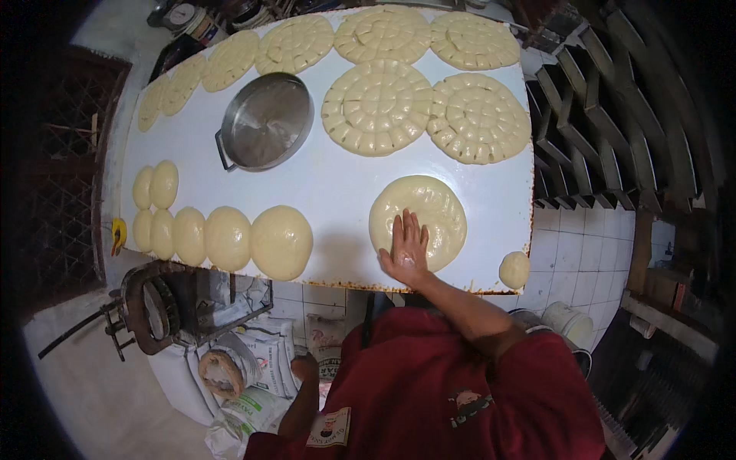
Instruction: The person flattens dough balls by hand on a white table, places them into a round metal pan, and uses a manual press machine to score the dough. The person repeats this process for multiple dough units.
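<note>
My right hand lies flat with its fingers stretched out on the near left part of a round, flattened piece of dough. The dough's shiny surface has shallow dents. My left hand hangs low beside my body, below the table's front edge; its fingers are too small and dark to make out. Left of the dough, several smooth dough balls are lined up along the near edge. A small dough ball sits at the near right corner.
A round metal pan with a handle stands on the white table. Flattened dough rounds cut into small segments lie along the far side. Dark metal racking stands at right; sacks and a metal frame are below left.
</note>
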The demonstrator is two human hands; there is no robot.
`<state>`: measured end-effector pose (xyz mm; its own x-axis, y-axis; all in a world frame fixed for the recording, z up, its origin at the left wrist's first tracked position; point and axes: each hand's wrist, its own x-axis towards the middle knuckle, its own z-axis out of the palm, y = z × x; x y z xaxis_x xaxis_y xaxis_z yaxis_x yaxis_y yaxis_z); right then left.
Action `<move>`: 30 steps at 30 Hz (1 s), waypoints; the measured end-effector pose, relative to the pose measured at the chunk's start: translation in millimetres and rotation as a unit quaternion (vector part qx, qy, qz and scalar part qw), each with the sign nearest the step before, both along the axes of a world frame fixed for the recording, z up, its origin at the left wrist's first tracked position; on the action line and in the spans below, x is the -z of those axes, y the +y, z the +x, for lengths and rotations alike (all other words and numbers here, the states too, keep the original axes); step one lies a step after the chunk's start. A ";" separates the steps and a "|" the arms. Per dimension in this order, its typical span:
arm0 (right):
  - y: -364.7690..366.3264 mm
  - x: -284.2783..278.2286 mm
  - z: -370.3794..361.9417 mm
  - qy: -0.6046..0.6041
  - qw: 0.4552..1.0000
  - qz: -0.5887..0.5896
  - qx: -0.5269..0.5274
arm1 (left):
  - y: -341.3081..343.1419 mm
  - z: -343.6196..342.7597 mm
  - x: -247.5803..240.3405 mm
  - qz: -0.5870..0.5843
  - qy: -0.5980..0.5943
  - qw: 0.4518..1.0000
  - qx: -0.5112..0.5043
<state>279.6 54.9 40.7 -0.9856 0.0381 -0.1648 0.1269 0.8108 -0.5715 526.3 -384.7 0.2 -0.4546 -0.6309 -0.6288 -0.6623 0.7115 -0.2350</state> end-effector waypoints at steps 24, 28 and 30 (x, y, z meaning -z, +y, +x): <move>40.3 9.7 -89.8 0.015 0.975 0.141 -0.171 | 330.9 -389.3 -49.8 0.477 0.339 0.620 0.523; 29.4 33.4 -91.7 -0.004 0.975 0.177 -0.136 | 347.6 -420.7 -14.3 0.460 0.288 0.583 0.605; 26.3 41.2 -93.8 -0.025 0.968 0.212 -0.128 | 347.7 -425.0 -11.0 0.471 0.284 0.578 0.602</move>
<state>185.8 81.2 -0.5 -0.9630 -0.1323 -0.2348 -0.0912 0.9798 -0.1781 101.3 -37.0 11.2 -0.5094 0.8599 0.0318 0.6677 0.3717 0.6450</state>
